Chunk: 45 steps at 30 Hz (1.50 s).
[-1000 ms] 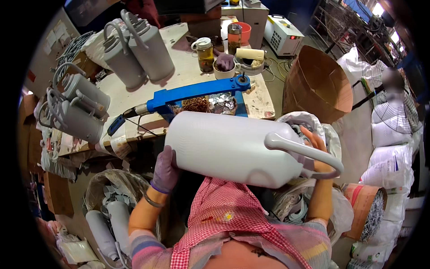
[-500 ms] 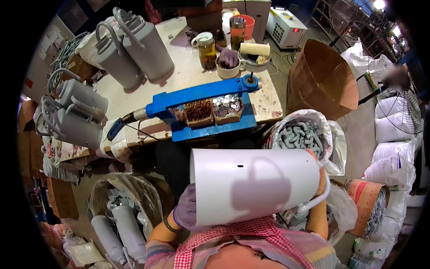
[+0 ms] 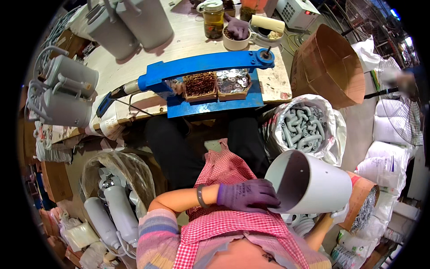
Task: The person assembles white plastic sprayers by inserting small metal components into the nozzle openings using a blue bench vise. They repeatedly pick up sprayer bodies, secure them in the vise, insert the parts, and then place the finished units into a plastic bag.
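A light grey thermos flask shell (image 3: 324, 184), an open-ended cylinder, is tilted at my right side with its wide mouth facing my left hand. My left hand (image 3: 248, 196), in a purple glove, has its fingers curled at the lower rim of that mouth. On the far side of the shell my right hand (image 3: 330, 219) supports it; most of its fingers are hidden. Part of a pale handle shows beside that wrist. Ahead on the table is a blue lever press (image 3: 201, 65), with boxes of brown screws (image 3: 199, 85) and silver washers (image 3: 233, 81) on its base.
Grey flasks with handles (image 3: 145, 22) stand on the table (image 3: 121, 78). A sack of grey curved handles (image 3: 304, 127) is at right, near a large cardboard box (image 3: 329, 67). At lower left, a plastic-lined box holds grey flasks (image 3: 118, 208). A cup (image 3: 236, 42) contains another purple glove.
The shell has moved from across my lap to the right and turned, so its open mouth now shows. My left hand has followed it rightward. The view has tipped lower.
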Available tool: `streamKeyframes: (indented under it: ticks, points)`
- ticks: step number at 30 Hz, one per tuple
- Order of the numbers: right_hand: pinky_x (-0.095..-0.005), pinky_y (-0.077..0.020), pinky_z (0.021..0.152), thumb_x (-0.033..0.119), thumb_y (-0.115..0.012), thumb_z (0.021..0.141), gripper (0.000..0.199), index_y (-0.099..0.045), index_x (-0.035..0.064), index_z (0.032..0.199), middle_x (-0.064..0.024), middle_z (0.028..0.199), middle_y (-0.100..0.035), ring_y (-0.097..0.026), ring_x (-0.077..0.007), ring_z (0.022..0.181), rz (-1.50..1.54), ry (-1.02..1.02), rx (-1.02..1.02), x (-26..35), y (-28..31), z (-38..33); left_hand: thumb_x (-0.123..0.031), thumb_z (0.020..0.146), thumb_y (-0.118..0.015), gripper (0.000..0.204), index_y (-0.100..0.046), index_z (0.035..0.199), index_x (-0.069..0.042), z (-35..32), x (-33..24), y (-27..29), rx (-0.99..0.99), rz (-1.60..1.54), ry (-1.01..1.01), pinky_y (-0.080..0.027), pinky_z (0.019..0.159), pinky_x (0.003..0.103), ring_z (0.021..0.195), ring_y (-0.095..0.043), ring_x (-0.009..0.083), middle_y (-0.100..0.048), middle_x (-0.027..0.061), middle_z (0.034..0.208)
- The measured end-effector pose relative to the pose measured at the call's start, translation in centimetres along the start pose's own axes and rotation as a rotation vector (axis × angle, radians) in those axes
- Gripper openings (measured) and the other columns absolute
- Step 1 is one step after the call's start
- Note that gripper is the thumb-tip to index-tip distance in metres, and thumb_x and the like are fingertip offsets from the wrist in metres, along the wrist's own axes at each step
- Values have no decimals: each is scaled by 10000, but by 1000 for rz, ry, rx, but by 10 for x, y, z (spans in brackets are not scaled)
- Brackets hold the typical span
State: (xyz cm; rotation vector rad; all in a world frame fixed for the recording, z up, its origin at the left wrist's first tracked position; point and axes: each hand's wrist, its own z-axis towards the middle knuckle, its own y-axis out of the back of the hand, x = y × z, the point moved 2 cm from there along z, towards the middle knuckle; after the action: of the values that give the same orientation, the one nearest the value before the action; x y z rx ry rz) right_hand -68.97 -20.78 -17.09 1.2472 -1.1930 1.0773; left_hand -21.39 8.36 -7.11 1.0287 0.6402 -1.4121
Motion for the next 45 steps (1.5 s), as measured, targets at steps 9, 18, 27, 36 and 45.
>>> streamKeyframes:
  ticks: [9,18,27,36,45]
  points:
    - [-427,-489,1075,377,-535,1027,524,-518,67,1450,-95,1384,-607,-591,-253,1252,907,-222,245,42,-171,39,-112,861,-729,431,-676,1274,-1,-90,-54,82,-503,143,645,-479,1050,398,1189,-634,306,-682,168,1250]
    - [-466,-501,1073,416,-588,991,547,-536,117,1447,-80,1432,-595,-575,-268,1304,1038,-367,311,-5,-170,44,-29,909,-540,305,-709,1145,64,-131,-80,68,-1074,144,794,-490,1008,341,1084,-670,247,-711,165,1140]
    - [-472,-571,962,437,-573,1008,480,-600,110,1359,-87,1315,-654,-638,-284,1190,807,-484,95,-60,-152,13,-111,953,-567,301,-698,1143,81,-112,-67,71,-937,221,802,-503,1029,391,1101,-671,281,-700,190,1142]
    - [-457,-545,1023,372,-562,1038,460,-547,106,1413,-76,1347,-624,-618,-255,1214,596,-421,22,-30,-187,4,-120,962,-565,300,-696,1151,72,-110,-68,94,-946,334,766,-499,1024,380,1110,-660,265,-697,171,1159]
    - [-482,-480,1095,332,-614,994,419,-546,189,1381,-98,1432,-516,-494,-286,1335,352,-198,247,-50,-195,22,-64,906,-738,312,-695,1210,-8,-75,-37,186,-872,852,712,-554,819,298,896,-692,182,-717,117,1067]
